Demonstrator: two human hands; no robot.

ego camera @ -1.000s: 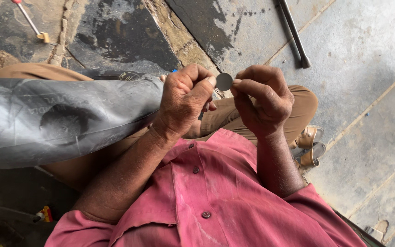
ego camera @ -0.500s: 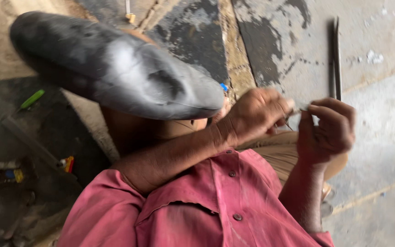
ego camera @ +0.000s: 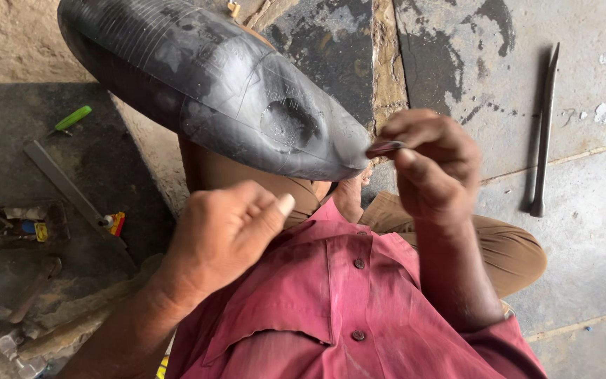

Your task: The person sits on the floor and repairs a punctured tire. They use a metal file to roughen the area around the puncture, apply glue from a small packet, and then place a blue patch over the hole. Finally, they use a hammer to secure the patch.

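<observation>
Patch pinched beside the tube

Patch [ego camera: 385, 148], small, dark, disc-like, seen edge-on: your right hand [ego camera: 433, 168] has its thumb and forefinger clamped on it, held up in front of you just off the tapered end of the black inner tube [ego camera: 212, 84]. Looks near the rubber, maybe touching; can't tell from this angle. Your left hand [ego camera: 222, 235] is loosely curled with the thumb out, fingers together, nothing visibly in it, sitting below the tube and apart from the patch.

Handling, as a judgement: patch looks thin, light, floppy, so grip by the rim as you do now, fingertips off the flat faces. Tube looks soft and limp with a dented spot [ego camera: 289, 123] near the end; it lies draped over your knee and will sag if lifted from one point, so take it with a full hand around the body.

Around you: long metal bar [ego camera: 543, 130] on the stone floor to your right, well apart. Green-handled screwdriver [ego camera: 70, 119], a flat file [ego camera: 71, 193] and a tray of small bits [ego camera: 15, 224] to your left.
</observation>
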